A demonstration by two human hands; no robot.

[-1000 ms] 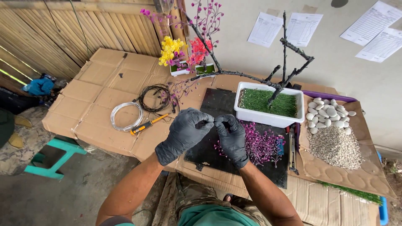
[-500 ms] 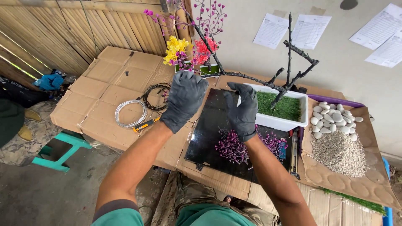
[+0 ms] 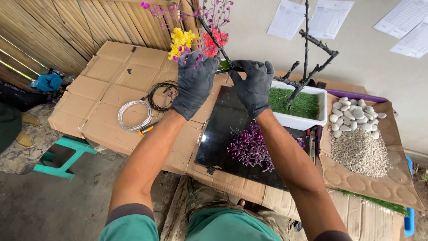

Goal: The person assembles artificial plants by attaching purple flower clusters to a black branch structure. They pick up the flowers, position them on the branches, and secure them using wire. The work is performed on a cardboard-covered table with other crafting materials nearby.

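Where both gloved hands pinch the dark branch, fingers hide the grip.

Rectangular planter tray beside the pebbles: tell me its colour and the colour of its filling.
The planter tray is white, filled with green artificial grass; head view.

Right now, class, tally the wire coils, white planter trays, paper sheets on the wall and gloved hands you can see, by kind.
Wire coils: 2, a silver coil and a black coil
White rectangular planter tray: 1
Paper sheets on the wall: 4
Black-gloved hands: 2, left hand, right hand
Total: 9
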